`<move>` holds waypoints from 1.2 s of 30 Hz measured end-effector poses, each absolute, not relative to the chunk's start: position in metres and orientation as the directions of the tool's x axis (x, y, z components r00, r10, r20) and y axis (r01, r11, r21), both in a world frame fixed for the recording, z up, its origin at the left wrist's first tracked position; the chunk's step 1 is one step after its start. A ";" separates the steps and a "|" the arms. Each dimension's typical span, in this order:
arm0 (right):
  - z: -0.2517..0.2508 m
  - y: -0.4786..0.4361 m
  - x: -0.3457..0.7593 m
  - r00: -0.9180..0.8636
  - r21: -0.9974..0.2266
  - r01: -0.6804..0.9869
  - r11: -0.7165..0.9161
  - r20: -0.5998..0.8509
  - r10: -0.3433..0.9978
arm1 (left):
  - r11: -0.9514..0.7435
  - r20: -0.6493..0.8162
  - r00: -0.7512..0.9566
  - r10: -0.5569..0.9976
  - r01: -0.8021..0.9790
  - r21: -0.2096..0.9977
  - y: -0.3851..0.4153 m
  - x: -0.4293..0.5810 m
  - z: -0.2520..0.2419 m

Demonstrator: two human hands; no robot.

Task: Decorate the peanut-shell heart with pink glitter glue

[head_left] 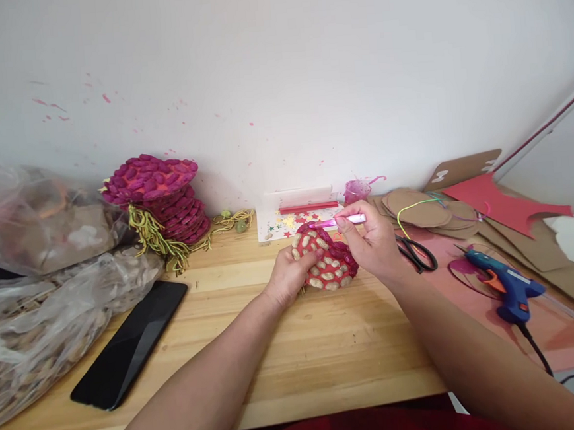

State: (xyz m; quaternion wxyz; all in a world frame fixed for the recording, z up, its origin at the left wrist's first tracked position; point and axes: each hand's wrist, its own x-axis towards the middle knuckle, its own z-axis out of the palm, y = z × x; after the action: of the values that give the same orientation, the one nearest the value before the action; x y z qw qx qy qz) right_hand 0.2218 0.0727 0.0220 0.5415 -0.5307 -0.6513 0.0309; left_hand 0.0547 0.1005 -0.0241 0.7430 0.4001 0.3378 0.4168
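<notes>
My left hand point(289, 274) grips a round red disc point(327, 276) by its left side, thumb on the face. Whole peanuts in the shell cover that face; those along the top and right are painted magenta, the others bare tan. In my right hand point(375, 248) is a slim paintbrush point(355, 219) with a white, pink-stained handle, pinched between thumb and fingers. Its tip touches or nearly touches the peanuts at the disc's upper edge. Behind my right hand stands a small paint-stained cup point(357, 189).
At left are a stack of magenta peanut discs point(151, 179) with yellow-green yarn, plastic bags point(66, 318) and a black phone point(131, 343). A star-sprinkled sheet point(268, 223) lies behind. Scissors point(422, 257), a blue glue gun point(508, 284) and cardboard circles point(410, 208) are at right.
</notes>
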 end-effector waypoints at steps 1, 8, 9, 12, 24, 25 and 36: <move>0.023 0.072 0.222 0.149 -0.615 0.657 0.435 0.673 0.725 | 0.331 -0.168 0.424 0.890 -0.348 0.877 0.101 0.055 -0.024; 0.024 0.072 0.221 0.154 -0.621 0.654 0.431 0.668 0.729 | 0.333 -0.167 0.434 0.885 -0.342 0.879 0.099 0.054 -0.022; 0.024 0.073 0.220 0.159 -0.625 0.653 0.427 0.665 0.730 | 0.334 -0.169 0.430 0.887 -0.344 0.878 0.099 0.054 -0.021; 0.023 0.072 0.220 0.167 -0.653 0.622 0.432 0.650 0.741 | 0.334 -0.172 0.422 0.890 -0.348 0.876 0.098 0.053 -0.021; 0.028 0.071 0.218 0.116 -0.595 0.641 0.484 0.699 0.705 | 0.340 -0.168 0.437 0.883 -0.352 0.872 0.098 0.052 -0.019; 0.028 0.071 0.218 0.115 -0.592 0.647 0.481 0.700 0.705 | 0.344 -0.170 0.437 0.883 -0.358 0.868 0.098 0.052 -0.018; 0.027 0.071 0.217 0.125 -0.584 0.657 0.477 0.708 0.695 | 0.352 -0.175 0.440 0.881 -0.360 0.864 0.098 0.052 -0.017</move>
State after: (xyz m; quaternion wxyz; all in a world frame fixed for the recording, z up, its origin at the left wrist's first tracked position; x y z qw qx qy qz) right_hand 0.2171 0.0709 0.0267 0.5489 -0.5111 -0.6612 0.0171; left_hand 0.0517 0.0978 -0.0171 0.7523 0.3926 0.3316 0.4122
